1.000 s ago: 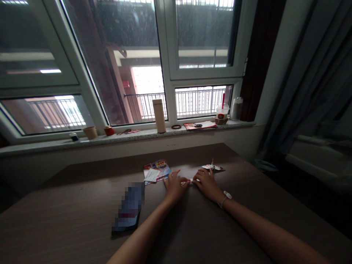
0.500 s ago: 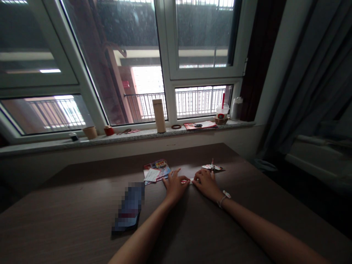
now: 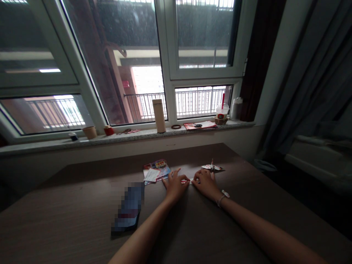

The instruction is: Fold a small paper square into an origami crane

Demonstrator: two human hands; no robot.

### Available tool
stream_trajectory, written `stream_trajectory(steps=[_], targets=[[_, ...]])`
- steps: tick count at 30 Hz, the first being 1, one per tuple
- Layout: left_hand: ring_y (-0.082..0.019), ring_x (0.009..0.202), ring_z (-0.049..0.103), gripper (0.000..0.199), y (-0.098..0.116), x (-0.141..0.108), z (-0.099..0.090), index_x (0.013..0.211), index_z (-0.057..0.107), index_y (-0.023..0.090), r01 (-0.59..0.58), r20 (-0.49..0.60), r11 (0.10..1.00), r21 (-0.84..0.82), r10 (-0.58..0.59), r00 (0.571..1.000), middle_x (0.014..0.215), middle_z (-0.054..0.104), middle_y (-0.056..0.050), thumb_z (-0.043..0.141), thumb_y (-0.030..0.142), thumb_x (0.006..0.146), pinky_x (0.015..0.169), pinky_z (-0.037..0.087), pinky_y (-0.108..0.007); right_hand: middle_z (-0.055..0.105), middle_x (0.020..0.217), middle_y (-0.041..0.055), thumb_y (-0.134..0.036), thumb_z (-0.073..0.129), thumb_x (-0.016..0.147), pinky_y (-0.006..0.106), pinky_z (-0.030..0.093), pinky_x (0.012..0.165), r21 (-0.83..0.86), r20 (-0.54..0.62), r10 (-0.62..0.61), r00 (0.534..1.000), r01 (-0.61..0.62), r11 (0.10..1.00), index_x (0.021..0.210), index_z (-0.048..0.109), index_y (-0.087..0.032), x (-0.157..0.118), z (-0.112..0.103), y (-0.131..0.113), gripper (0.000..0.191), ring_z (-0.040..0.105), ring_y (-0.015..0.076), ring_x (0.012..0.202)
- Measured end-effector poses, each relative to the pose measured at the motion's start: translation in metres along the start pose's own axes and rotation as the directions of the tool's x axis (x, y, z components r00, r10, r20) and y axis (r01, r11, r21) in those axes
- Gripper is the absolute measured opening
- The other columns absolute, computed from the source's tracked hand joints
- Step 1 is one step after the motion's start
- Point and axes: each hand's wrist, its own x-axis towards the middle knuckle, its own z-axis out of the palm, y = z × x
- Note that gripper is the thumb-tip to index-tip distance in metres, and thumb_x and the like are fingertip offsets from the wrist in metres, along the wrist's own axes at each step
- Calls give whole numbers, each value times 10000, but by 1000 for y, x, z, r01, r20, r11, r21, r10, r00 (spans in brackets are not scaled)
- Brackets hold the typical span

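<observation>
A small strip of folded paper (image 3: 191,181), white with some red, lies on the table between my hands. My left hand (image 3: 176,185) pinches its left end, with thumb and index finger together and the other fingers raised. At the right end, my right hand (image 3: 205,182) is closed on the paper with curled fingers that hide much of it. Just beyond my right hand sits a folded paper crane (image 3: 212,167), white with red marks. Left of my left hand lie a colourful printed leaflet (image 3: 164,169) and a small white slip (image 3: 152,175) on top of it.
On the brown table (image 3: 82,198), a phone-like dark object (image 3: 129,209), partly pixelated, lies left of my left forearm. The windowsill (image 3: 137,135) behind holds a tan flask (image 3: 158,116), scissors (image 3: 198,125) on papers, a cup with a red straw (image 3: 222,111) and a grey bottle (image 3: 237,109).
My right hand and wrist have shifted very slightly to the left. Otherwise both hands stay on the paper strip, and the objects around them have not moved.
</observation>
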Motion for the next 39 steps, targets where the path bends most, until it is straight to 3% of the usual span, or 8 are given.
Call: stream_trajectory(steps=[19,29,39], targets=[[-347,1426,253,127,-1,3,-3,912,737,375,20,50,1000,-14,-20,999,1529,393,27,685,414,803,1066,94,-757,619,1138,41,-373,554,898,550,162,1093,52,11,1,1000,-2,999,838,686,-250,1,5,9,190,459,269,1176],[-362,1420,258,144,1,2,-3,930,726,363,-7,47,1000,-9,8,999,1519,403,12,663,423,815,1037,98,-789,622,1071,25,-387,675,784,543,149,1101,82,-9,65,998,-64,995,756,684,-232,2,2,2,158,481,269,1150],[-354,1421,264,152,2,0,-2,939,714,359,12,54,1000,6,-12,998,1515,415,6,657,425,815,1053,95,-771,610,1117,26,-444,600,858,551,137,1104,58,29,29,999,-31,998,829,684,-265,2,2,7,200,464,268,1178]])
